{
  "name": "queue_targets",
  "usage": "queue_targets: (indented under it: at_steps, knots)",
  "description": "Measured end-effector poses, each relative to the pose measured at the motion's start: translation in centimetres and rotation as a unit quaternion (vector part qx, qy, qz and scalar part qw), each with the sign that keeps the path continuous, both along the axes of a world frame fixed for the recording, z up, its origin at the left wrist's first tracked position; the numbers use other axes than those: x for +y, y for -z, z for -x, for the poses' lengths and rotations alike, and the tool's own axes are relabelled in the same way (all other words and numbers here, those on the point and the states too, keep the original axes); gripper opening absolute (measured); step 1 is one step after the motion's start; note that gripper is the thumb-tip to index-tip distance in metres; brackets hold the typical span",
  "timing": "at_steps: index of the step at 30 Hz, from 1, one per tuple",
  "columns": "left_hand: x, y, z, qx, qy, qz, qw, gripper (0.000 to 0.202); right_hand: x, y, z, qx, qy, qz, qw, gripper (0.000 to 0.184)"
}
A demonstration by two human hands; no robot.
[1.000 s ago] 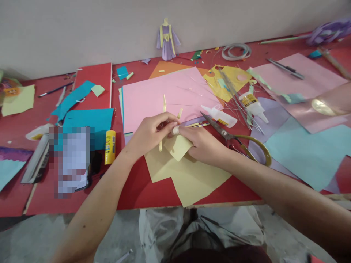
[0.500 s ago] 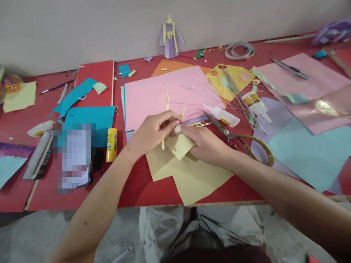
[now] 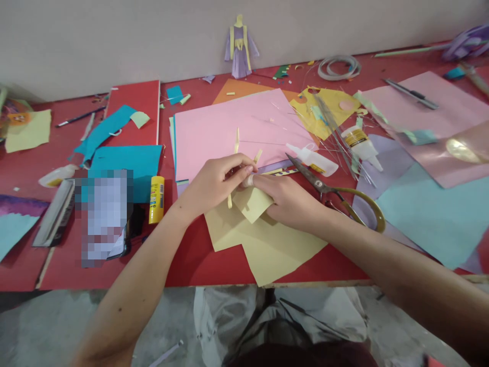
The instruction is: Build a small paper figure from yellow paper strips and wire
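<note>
My left hand (image 3: 219, 178) is closed, thumb and fingertips pinched together above the middle of the table. Narrow pale yellow paper strips (image 3: 237, 140) stick out above and below its fingers; the pinched spot itself is hidden. My right hand (image 3: 288, 196) meets it there, its fingers closed on a small pale yellow paper piece (image 3: 254, 204). A whitish band (image 3: 248, 180) shows at the right hand's fingertips. Beneath both hands lies a larger notched yellow sheet (image 3: 275, 244). Just right of the right hand rest open scissors (image 3: 321, 187).
Pink sheets (image 3: 225, 127) lie beyond my hands. Glue bottles (image 3: 315, 160) and thin wires (image 3: 336, 132) are at the right. A yellow glue stick (image 3: 156, 200) stands left, near a blurred-out phone (image 3: 105, 219). A purple paper figure (image 3: 240, 51) leans on the wall.
The view has shifted slightly, so the table's things appear a little displaced. Both hands keep the same grip and pose.
</note>
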State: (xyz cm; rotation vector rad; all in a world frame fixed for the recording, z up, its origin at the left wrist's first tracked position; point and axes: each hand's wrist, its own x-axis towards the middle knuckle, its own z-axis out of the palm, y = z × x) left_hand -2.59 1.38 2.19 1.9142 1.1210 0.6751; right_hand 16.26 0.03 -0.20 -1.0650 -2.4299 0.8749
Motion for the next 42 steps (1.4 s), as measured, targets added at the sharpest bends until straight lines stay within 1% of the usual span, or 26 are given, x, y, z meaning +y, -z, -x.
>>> queue_targets:
  at_steps: [8,15,20,25,29,42]
  knots:
    - [-0.11,-0.05,-0.08,0.003,0.002,-0.001,1.000,0.018,-0.08,-0.20,-0.01,-0.012,-0.003,-0.011,1.000,0.061]
    - [-0.25,-0.38,-0.10,0.041,0.002,-0.030,0.999,0.018,-0.10,-0.16,0.06,-0.028,0.002,-0.009,1.000,0.059]
    - [-0.26,-0.36,-0.06,0.084,0.007,-0.065,0.994,0.018,-0.12,-0.07,-0.01,-0.034,-0.001,-0.021,0.999,0.056]
    - [-0.29,-0.40,-0.01,0.097,0.012,-0.082,0.992,0.019,-0.14,-0.05,0.02,-0.058,0.002,-0.016,0.998,0.054]
    - [-0.34,-0.47,0.03,0.108,0.017,-0.092,0.990,0.017,-0.17,-0.04,0.05,-0.052,-0.002,-0.013,0.999,0.053]
    - [-0.26,-0.38,0.04,0.105,0.018,-0.085,0.991,0.018,0.01,-0.14,0.11,-0.044,-0.005,-0.008,0.999,0.058]
